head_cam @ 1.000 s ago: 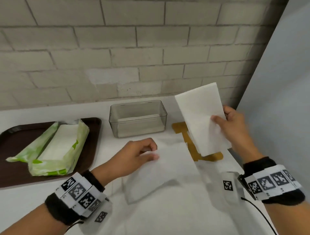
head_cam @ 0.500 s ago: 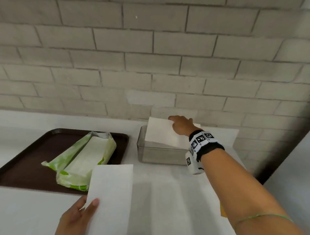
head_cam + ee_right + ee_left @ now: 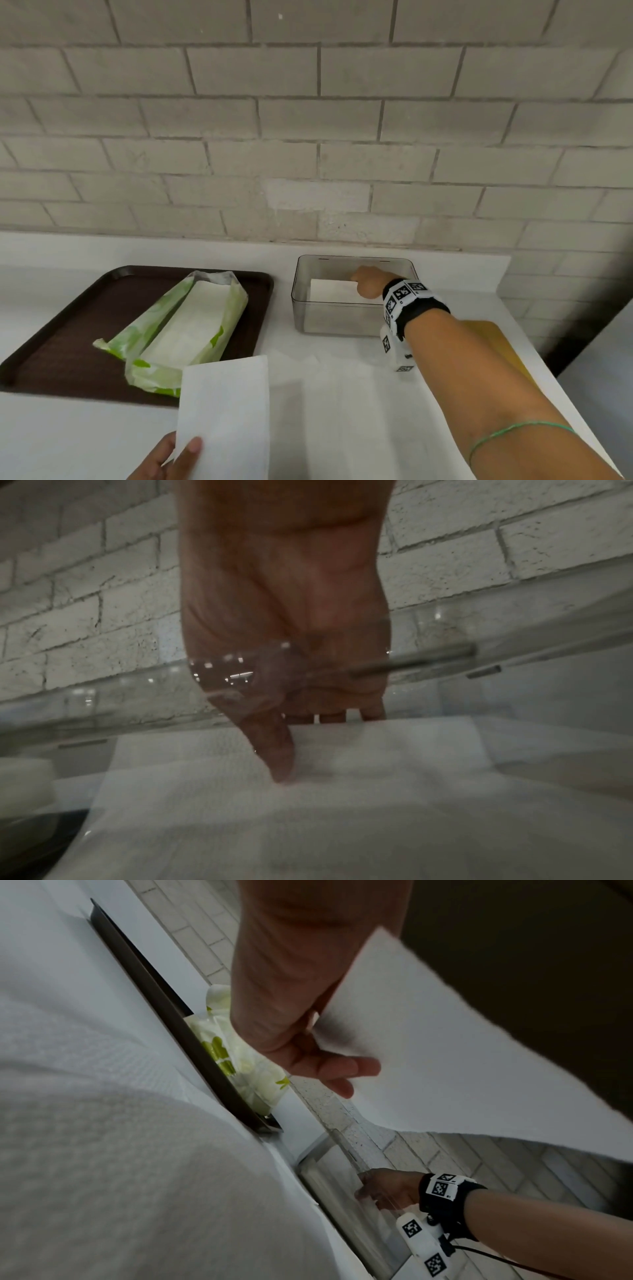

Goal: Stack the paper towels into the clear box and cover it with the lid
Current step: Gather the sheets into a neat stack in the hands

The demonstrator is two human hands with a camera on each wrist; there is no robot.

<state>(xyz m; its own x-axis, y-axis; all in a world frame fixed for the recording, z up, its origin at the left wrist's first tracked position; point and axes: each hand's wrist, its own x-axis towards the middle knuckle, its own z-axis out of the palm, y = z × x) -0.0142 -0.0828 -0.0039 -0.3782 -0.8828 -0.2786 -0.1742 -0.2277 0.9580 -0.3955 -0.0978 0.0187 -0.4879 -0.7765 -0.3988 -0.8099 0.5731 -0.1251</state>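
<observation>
While reaching into box: right hand [image 3: 368, 282], thumb above and fingers below, pinches a towel [image 3: 330, 290] inside it.
Box [image 3: 342, 317]: clear, centre-right of head view, beside tray [image 3: 68, 329].
Left hand [image 3: 164, 459]: bottom edge, thumb and fingers pinching a second towel [image 3: 224, 416].
Tray: left, holds green pack [image 3: 185, 329].
Lid: cannot tell.

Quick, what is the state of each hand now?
Left hand: holding a paper towel.
Right hand: inside the clear box, pinching a paper towel.
</observation>
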